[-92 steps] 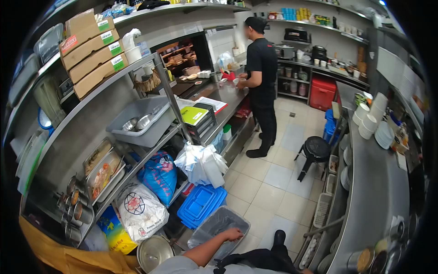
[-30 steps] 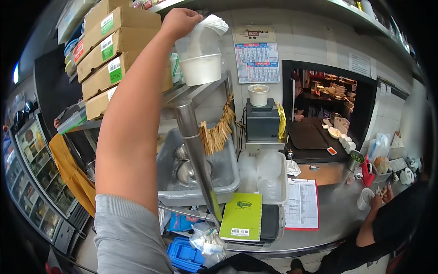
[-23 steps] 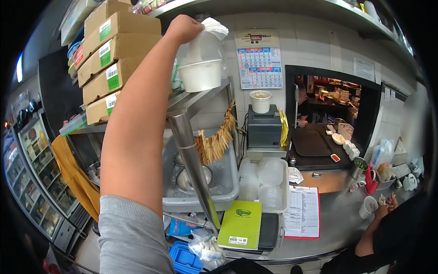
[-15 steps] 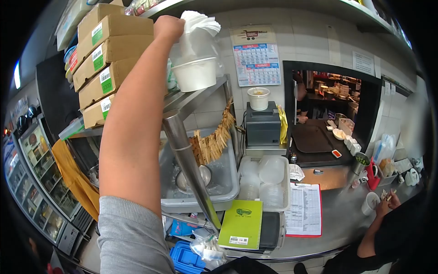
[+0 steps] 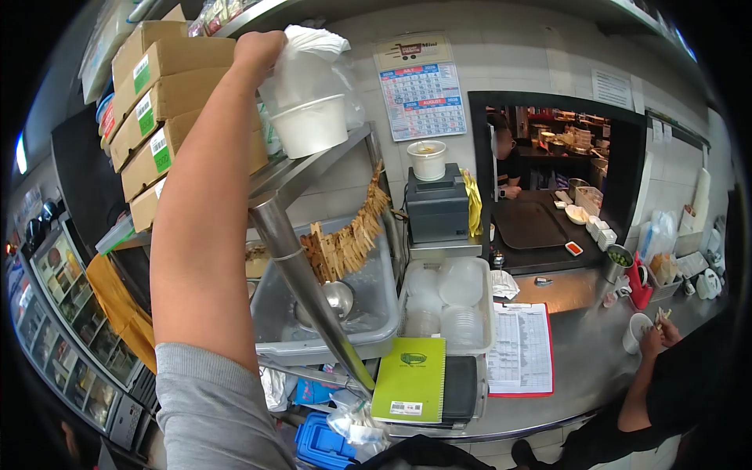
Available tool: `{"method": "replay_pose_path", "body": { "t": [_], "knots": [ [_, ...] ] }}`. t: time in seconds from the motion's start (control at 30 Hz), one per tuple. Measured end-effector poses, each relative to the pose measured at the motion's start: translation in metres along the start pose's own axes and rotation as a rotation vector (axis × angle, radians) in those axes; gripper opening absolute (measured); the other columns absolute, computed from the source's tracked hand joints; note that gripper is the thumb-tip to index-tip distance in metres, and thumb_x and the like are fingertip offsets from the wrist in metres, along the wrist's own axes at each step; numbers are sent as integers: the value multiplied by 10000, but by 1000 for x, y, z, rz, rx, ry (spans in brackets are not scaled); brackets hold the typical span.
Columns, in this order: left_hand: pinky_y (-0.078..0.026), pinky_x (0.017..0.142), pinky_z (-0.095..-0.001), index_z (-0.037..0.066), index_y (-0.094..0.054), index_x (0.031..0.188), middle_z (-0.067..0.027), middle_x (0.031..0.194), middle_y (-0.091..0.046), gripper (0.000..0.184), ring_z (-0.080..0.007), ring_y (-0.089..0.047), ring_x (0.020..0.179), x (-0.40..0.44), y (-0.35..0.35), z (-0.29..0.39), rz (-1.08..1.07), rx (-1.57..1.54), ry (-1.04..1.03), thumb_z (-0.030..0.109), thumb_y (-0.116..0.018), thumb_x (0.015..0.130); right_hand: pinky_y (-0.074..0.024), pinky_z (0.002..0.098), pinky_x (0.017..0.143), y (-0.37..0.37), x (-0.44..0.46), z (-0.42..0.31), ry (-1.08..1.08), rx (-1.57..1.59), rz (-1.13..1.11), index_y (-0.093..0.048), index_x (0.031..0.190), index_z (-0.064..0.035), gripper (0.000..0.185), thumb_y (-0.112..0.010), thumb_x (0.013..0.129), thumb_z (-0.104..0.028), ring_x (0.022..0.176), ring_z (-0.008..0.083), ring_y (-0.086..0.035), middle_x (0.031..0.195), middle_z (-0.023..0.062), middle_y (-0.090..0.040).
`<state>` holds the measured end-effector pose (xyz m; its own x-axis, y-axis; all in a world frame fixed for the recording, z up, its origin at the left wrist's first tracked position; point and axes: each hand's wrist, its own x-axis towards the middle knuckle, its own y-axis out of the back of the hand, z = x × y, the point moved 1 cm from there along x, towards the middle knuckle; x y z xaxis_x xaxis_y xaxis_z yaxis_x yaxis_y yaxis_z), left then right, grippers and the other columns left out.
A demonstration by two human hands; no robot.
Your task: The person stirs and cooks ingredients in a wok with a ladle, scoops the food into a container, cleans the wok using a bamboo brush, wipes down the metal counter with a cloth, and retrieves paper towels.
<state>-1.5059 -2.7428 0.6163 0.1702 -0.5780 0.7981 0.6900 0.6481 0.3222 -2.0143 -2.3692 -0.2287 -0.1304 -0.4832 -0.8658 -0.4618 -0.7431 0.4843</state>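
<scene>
My left hand (image 5: 262, 56) is raised at the upper left, its arm in a grey sleeve. Its fingers are closed at the edge of a clear plastic bag (image 5: 304, 77) with white folded paper (image 5: 315, 39) at its top; the fingertips are hidden. Just below and to the right, a white bowl (image 5: 309, 129) sits at the edge of the metal shelf (image 5: 333, 160). Stacked cardboard boxes (image 5: 188, 56) stand left of the hand, partly behind the forearm. My right hand is out of view.
Under the shelf, a grey tub (image 5: 372, 329) has a string of wooden clothespins (image 5: 345, 247) above it. A green notebook (image 5: 409, 380) and clipboard (image 5: 521, 348) lie on the counter. At right, another person's hands (image 5: 659, 338) are near a white cup (image 5: 636, 333).
The scene has shifted left and slightly turned in my view. My left hand stays by the bag and bowl. Someone behind the hatch shows more.
</scene>
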Motion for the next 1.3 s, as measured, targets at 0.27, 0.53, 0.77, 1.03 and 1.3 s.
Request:
{"method": "replay_pose_path", "body": {
  "t": [0.27,0.53,0.77,1.03,1.3],
  "knots": [
    [-506,731,-371,-21,-669,955,-173,888,-669,344,-292,-649,807,31,-5,-21,310,132,122,284,-608,807,-480,364,656,1,0,-3,14,-13,-5,-607,1038,-71,297,-573,827,-277,738,248,-588,859,121,-620],
    [-484,718,-382,-69,-634,894,-201,859,-665,329,-307,-644,804,19,16,0,702,-198,-269,236,-510,886,-482,371,679,5,4,0,24,-27,-4,-612,1042,-63,311,-585,819,-279,765,261,-593,882,134,-625],
    [-483,731,-366,-43,-652,852,-171,858,-663,335,-268,-637,794,34,38,1,831,-123,-381,266,-527,887,-484,376,700,10,6,2,16,-27,-3,-616,1045,-57,324,-595,812,-281,790,273,-598,902,145,-629],
    [-478,734,-401,-101,-554,935,-254,963,-614,340,-334,-616,865,6,80,10,669,-378,-330,218,-440,910,-486,382,723,15,15,-13,34,-56,15,-620,1049,-49,339,-606,804,-283,817,287,-603,925,157,-634],
    [-533,753,-347,-84,-520,1152,-176,1021,-621,338,-234,-636,894,-142,131,-11,212,-840,-233,173,-453,944,-488,389,746,23,16,-34,48,-96,34,-625,1053,-41,354,-617,796,-285,845,301,-609,948,169,-639]
  ]
}}
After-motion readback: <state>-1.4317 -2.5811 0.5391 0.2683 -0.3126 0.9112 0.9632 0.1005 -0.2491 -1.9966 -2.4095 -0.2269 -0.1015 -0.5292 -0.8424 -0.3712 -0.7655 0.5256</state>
